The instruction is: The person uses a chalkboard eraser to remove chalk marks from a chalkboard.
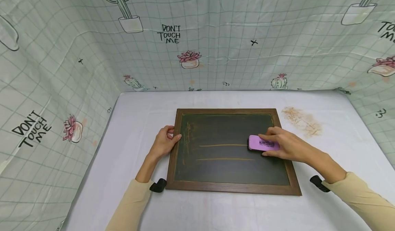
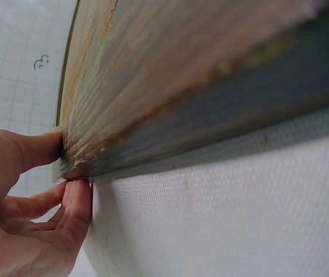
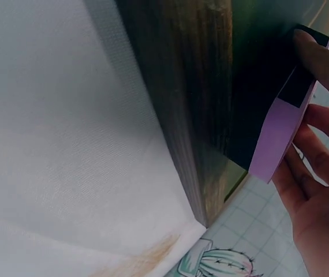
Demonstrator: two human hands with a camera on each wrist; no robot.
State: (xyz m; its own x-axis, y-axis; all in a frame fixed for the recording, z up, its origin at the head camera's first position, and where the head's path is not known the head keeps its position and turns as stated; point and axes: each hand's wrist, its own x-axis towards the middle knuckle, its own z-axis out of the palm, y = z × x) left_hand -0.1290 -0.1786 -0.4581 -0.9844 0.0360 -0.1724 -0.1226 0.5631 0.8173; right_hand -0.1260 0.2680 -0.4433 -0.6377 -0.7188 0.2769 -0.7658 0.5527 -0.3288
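Probably handles light and firm, best held by the purple eraser's (image 1: 256, 143) long sides between clamped right fingers (image 1: 271, 153), opposite left fingers (image 2: 79, 205) pinching the chalkboard frame (image 1: 228, 187).

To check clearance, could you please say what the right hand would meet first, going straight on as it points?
The right hand, purple eraser leading, would probably meet the upper yellow line first; exact contact is unclear.

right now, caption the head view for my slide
Left hand grips a framed blackboard; right hand holds a purple eraser at the upper yellow line.
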